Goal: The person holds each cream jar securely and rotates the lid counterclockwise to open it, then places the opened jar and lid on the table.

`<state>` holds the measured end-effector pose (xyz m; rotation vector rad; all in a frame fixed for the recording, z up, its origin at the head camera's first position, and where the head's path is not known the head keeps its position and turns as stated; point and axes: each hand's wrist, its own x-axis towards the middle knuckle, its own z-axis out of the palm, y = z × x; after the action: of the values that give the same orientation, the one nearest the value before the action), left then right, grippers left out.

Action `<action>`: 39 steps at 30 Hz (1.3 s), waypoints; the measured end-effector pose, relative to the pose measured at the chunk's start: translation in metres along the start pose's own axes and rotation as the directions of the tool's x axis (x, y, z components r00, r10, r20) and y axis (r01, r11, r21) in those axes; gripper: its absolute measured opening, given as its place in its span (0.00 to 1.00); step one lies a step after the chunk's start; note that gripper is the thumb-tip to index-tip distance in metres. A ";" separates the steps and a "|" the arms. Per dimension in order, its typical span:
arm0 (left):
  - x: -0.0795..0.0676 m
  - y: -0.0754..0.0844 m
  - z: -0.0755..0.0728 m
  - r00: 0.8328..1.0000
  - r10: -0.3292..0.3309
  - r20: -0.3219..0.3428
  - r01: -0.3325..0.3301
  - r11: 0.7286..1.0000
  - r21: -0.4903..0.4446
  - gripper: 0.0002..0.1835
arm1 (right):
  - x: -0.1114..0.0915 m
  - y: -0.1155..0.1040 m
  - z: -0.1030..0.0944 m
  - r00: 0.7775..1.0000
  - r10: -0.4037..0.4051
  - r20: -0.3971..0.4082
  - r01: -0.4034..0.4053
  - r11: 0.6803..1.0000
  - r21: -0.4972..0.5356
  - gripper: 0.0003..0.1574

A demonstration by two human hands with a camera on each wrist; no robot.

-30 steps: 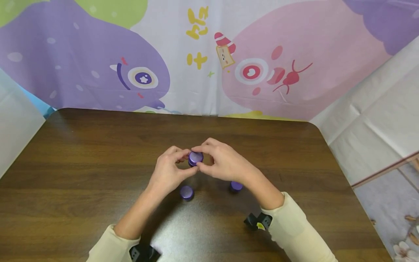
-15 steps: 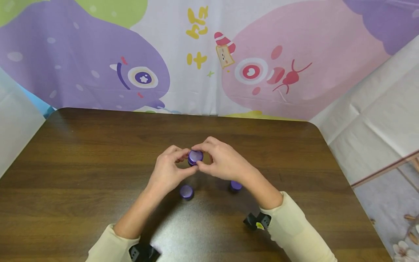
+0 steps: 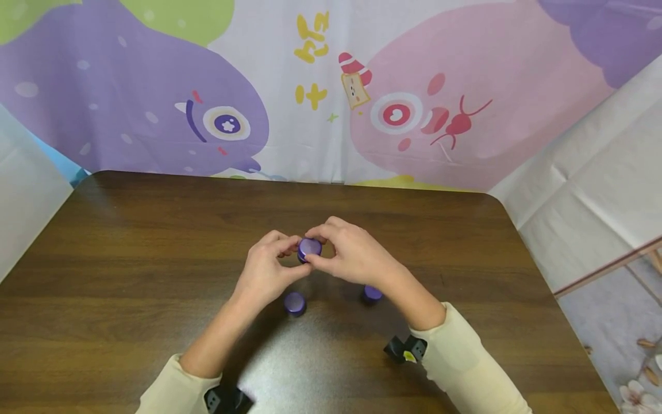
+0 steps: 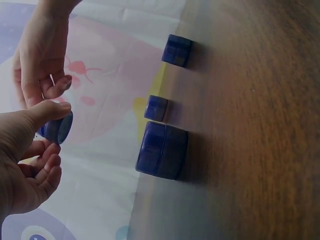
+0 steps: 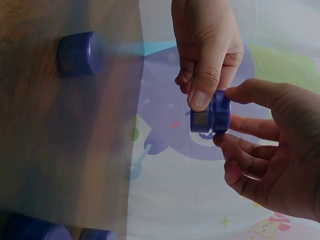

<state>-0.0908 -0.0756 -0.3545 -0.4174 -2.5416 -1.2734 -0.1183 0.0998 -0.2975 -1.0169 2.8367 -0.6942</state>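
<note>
A small purple screw-top jar [image 3: 309,248] is held above the table between both hands. My left hand [image 3: 261,270] grips its lower part, and in the right wrist view the left thumb lies on the jar's body [image 5: 201,120] beside a gold label. My right hand [image 3: 351,253] pinches the lid [image 5: 222,112] with thumb and fingertips at its rim. The lid sits on the body. In the left wrist view the left thumb and fingers are around the jar [image 4: 60,129].
Below the hands, purple jars stand on the brown wooden table [image 3: 129,259]: one at near left [image 3: 295,303], another [image 3: 372,294] partly behind the right wrist. The left wrist view shows a large jar [image 4: 162,150], a small jar [image 4: 156,108] and a third jar [image 4: 177,50].
My right thumb has slid slightly left along the lid's near rim, and the right index finger has shifted slightly right at its far side. The left hand and the table jars stay put.
</note>
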 end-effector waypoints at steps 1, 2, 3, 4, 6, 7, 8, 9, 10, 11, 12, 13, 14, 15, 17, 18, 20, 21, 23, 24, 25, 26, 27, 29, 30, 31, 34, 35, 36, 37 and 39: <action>0.000 0.000 0.000 1.000 -0.003 0.002 0.003 1.000 -0.002 0.18 | 0.000 0.000 0.000 1.000 -0.011 0.007 0.011 1.000 -0.007 0.21; 0.000 0.000 0.000 1.000 -0.005 0.004 0.005 1.000 -0.002 0.18 | 0.000 0.001 0.000 1.000 -0.021 0.015 0.022 1.000 -0.009 0.21; 0.000 0.000 0.000 1.000 -0.006 0.006 0.006 1.000 -0.003 0.18 | 0.000 0.001 0.000 0.999 -0.029 0.024 0.030 1.000 -0.008 0.21; 0.000 0.000 0.000 1.000 -0.005 0.007 0.005 1.000 -0.002 0.19 | -0.001 0.001 0.000 0.999 -0.036 0.032 0.037 0.999 -0.007 0.22; 0.000 0.000 0.000 1.000 -0.005 0.005 0.005 1.000 -0.003 0.20 | -0.002 0.001 -0.001 0.998 -0.048 0.041 0.048 0.999 -0.007 0.23; 0.000 0.000 0.000 1.000 -0.002 0.003 0.002 1.000 -0.003 0.20 | -0.002 0.001 -0.001 0.998 -0.052 0.041 0.052 0.999 -0.004 0.24; 0.000 0.000 0.000 1.000 0.000 0.001 0.000 1.000 -0.002 0.19 | -0.002 0.001 -0.001 0.998 -0.053 0.037 0.053 0.999 -0.003 0.24; 0.000 0.000 0.000 1.000 0.002 -0.002 -0.002 1.000 0.000 0.19 | -0.002 0.001 -0.002 0.998 -0.051 0.029 0.051 0.999 -0.002 0.24; 0.000 0.000 0.000 1.000 0.003 -0.005 -0.003 1.000 0.001 0.18 | -0.002 0.001 -0.002 0.999 -0.044 0.019 0.044 0.999 0.000 0.24; 0.000 0.000 0.001 1.000 0.006 -0.007 -0.006 1.000 0.000 0.18 | -0.002 0.001 -0.002 0.999 -0.032 0.009 0.032 0.999 0.003 0.25; 0.000 0.000 0.001 1.000 0.008 -0.009 -0.008 1.000 0.001 0.17 | -0.002 0.001 -0.002 1.000 -0.018 -0.001 0.018 1.000 0.006 0.25; 0.000 0.000 0.001 1.000 0.009 -0.011 -0.009 1.000 0.002 0.17 | -0.002 0.001 -0.001 1.000 -0.003 -0.007 0.004 1.000 0.010 0.25; 0.000 0.000 0.001 1.000 0.009 -0.010 -0.009 1.000 0.001 0.17 | -0.001 0.001 -0.001 1.000 0.007 -0.012 -0.007 1.000 0.012 0.24; 0.000 0.000 0.001 1.000 0.009 -0.010 -0.009 1.000 0.000 0.17 | -0.001 0.001 -0.001 1.000 0.010 -0.014 -0.010 1.000 0.010 0.24; 0.001 0.000 0.001 1.000 0.010 -0.011 -0.010 1.000 -0.003 0.17 | 0.000 0.002 0.000 1.000 -0.004 -0.010 0.004 1.000 -0.001 0.23; 0.001 0.000 0.001 1.000 0.008 -0.010 -0.008 1.000 -0.004 0.17 | 0.000 0.002 0.000 1.000 -0.015 -0.003 0.015 1.000 -0.006 0.22; 0.000 0.000 0.001 1.000 0.006 -0.008 -0.006 1.000 -0.004 0.17 | 0.000 0.003 0.000 0.999 -0.039 0.018 0.039 0.999 -0.012 0.22; 0.000 0.000 0.001 1.000 0.005 -0.007 -0.005 1.000 -0.003 0.18 | 0.000 0.004 0.000 0.998 -0.048 0.029 0.048 0.999 -0.013 0.22; 0.000 0.000 0.001 1.000 0.002 -0.007 -0.002 1.000 -0.002 0.19 | -0.001 0.005 0.000 0.997 -0.054 0.046 0.055 0.998 -0.010 0.23; 0.000 0.000 0.001 1.000 -0.001 -0.005 0.001 1.000 -0.002 0.19 | -0.001 0.005 0.000 0.997 -0.053 0.051 0.053 0.999 -0.005 0.24; 0.000 0.000 0.001 1.000 -0.002 -0.005 0.002 1.000 -0.005 0.19 | -0.001 0.005 0.000 0.997 -0.055 0.051 0.055 0.998 -0.002 0.25; 0.000 -0.001 0.001 1.000 -0.002 -0.005 0.002 1.000 -0.005 0.19 | -0.001 0.005 0.000 0.997 -0.053 0.047 0.053 0.999 0.002 0.26; 0.000 -0.001 0.001 1.000 -0.003 -0.006 0.003 1.000 -0.005 0.19 | -0.001 0.004 0.000 0.998 -0.048 0.040 0.048 0.999 0.005 0.26; 0.000 -0.001 0.001 1.000 -0.002 -0.005 0.002 1.000 -0.003 0.19 | -0.001 0.004 -0.001 0.999 -0.029 0.024 0.028 1.000 0.012 0.26; 0.000 -0.001 0.001 1.000 -0.003 -0.006 0.003 1.000 -0.001 0.18 | -0.001 0.003 -0.001 1.000 -0.018 0.016 0.018 1.000 0.015 0.26; 0.000 -0.001 0.001 1.000 -0.003 -0.006 0.003 1.000 0.001 0.18 | -0.001 0.003 -0.001 1.000 -0.007 0.011 0.007 1.000 0.016 0.26; 0.000 -0.001 0.002 1.000 -0.003 -0.007 0.003 1.000 0.002 0.17 | 0.000 0.003 0.000 1.000 -0.001 0.005 0.001 1.000 0.005 0.23; 0.000 -0.001 0.002 1.000 -0.002 -0.007 0.002 1.000 -0.001 0.17 | 0.001 0.003 0.000 1.000 -0.006 0.009 0.006 1.000 0.001 0.23; 0.000 -0.001 0.002 1.000 -0.003 -0.007 0.003 1.000 -0.006 0.17 | 0.001 0.004 0.001 1.000 -0.013 0.017 0.013 1.000 -0.005 0.22; 0.000 -0.002 0.002 1.000 -0.001 -0.006 0.000 1.000 -0.010 0.17 | 0.001 0.004 0.001 0.999 -0.021 0.026 0.021 1.000 -0.011 0.22; 0.000 -0.002 0.002 1.000 0.001 -0.007 -0.001 1.000 -0.018 0.17 | 0.001 0.004 0.001 0.998 -0.040 0.046 0.041 0.999 -0.015 0.22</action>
<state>-0.0917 -0.0750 -0.3573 -0.4177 -2.5254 -1.2959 -0.1217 0.1017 -0.2997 -1.0814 2.7945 -0.6444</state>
